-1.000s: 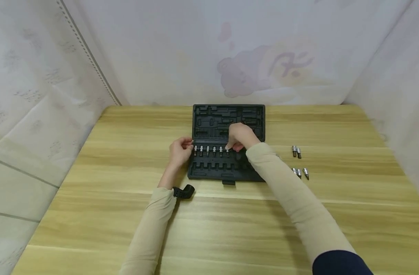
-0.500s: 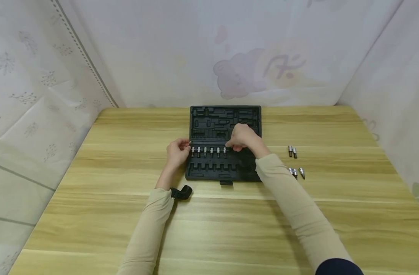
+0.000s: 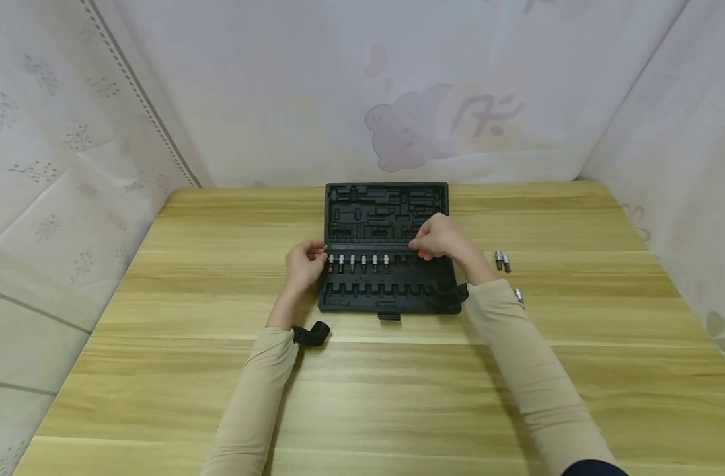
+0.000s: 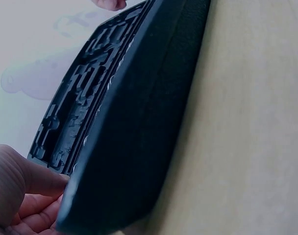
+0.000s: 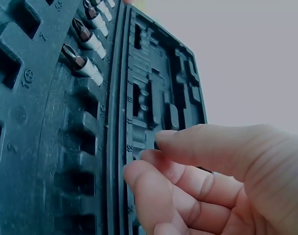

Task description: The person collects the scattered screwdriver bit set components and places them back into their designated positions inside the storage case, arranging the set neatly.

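Note:
A black plastic tool case lies opened flat, its lid towards the wall. Several bit sockets, chrome with dark tips, sit side by side in the left of its upper row of slots; the right wrist view shows a cross-shaped tip on the nearest bit socket. My left hand grips the case's left edge near the hinge, thumb at the rim. Over the right half, near the hinge, hovers my right hand, fingers loosely bent, thumb apart from them, holding nothing.
Two loose bit sockets lie on the wooden table right of the case. Nearer, another bit socket shows partly past the right sleeve. A printed white curtain stands behind the table.
My right hand has drawn back to the right from the sixth slot, leaving a bit socket seated there. The left hand stays at the case's edge. The head view has shifted slightly.

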The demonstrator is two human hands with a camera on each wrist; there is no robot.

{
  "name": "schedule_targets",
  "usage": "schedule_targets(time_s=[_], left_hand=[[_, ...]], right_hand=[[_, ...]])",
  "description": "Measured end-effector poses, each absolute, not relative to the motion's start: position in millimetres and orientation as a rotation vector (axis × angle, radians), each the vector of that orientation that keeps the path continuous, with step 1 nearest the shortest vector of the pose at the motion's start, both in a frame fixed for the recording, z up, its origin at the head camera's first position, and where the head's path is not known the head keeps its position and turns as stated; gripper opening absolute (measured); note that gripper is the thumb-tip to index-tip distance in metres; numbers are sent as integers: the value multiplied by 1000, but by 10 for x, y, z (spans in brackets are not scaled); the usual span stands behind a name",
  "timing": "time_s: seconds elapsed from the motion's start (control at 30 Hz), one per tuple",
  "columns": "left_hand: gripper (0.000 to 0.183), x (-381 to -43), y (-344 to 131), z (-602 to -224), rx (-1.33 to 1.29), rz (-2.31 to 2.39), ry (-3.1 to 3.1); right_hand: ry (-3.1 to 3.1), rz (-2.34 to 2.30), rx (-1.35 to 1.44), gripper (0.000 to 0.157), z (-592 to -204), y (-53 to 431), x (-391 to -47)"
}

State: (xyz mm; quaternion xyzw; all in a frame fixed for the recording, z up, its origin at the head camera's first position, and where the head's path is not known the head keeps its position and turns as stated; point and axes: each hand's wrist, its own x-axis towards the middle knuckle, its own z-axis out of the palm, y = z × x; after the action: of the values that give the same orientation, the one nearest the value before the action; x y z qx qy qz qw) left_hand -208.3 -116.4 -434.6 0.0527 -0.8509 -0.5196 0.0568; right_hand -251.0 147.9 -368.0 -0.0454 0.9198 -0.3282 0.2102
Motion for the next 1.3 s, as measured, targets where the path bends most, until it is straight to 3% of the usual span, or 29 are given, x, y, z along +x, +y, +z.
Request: schedule_targets(time_s=[0.67, 1.3], left_hand=[[24, -2091, -1174, -4339, 171, -1583, -2584], [23, -2084, -1162, -4335, 163, -1577, -2568]], right_hand=[[2607, -1074, -146, 24, -3574, 1917, -2357], [2590, -1120, 37, 32, -3652, 2618, -2285]])
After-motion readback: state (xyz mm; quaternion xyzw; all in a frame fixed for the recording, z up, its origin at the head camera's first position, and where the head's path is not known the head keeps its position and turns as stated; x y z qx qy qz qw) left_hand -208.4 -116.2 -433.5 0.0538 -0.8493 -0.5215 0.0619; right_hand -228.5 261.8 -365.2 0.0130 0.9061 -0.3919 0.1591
